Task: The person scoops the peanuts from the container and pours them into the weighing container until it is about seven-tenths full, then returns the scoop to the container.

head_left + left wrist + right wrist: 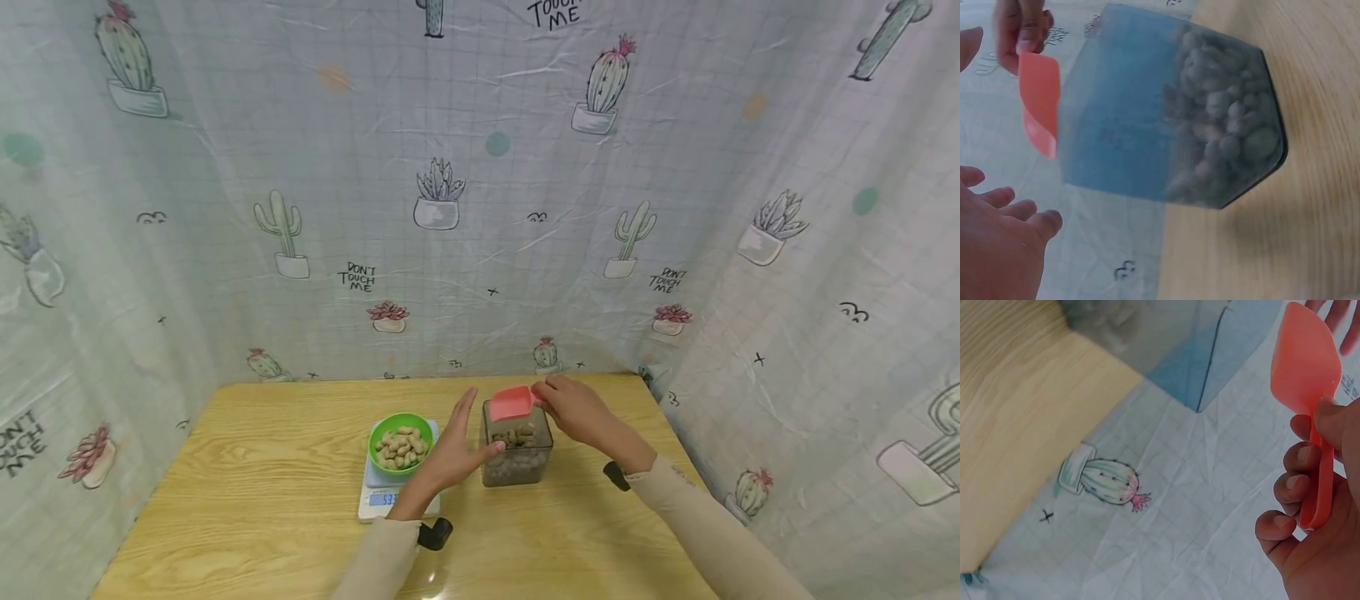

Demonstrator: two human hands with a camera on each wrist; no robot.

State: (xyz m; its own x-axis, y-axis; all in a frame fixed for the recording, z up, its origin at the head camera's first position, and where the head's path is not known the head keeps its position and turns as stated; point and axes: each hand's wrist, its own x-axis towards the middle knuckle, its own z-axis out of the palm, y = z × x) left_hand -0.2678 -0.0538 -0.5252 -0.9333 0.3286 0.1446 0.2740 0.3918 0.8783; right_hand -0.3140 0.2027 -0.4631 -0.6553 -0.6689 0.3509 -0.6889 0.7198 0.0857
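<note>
My right hand (573,410) grips the handle of a red plastic scoop (512,403), its fingers curled round it in the right wrist view. The scoop (1305,359) is held over the mouth of a smoky clear square container (516,467), and no peanuts show on its blade. Unshelled peanuts (1229,119) fill the lower part of the container. To the container's left is my left hand (452,454), fingers extended and thumb apart, holding nothing. A green bowl (372,450) of peanuts (402,447) sits on a white digital scale (372,505) with a lit display.
The things stand on a wood-grain table (262,483). A cactus-print curtain (480,250) hangs behind the table and along its sides. Dark wrist cameras (435,534) are worn on both wrists.
</note>
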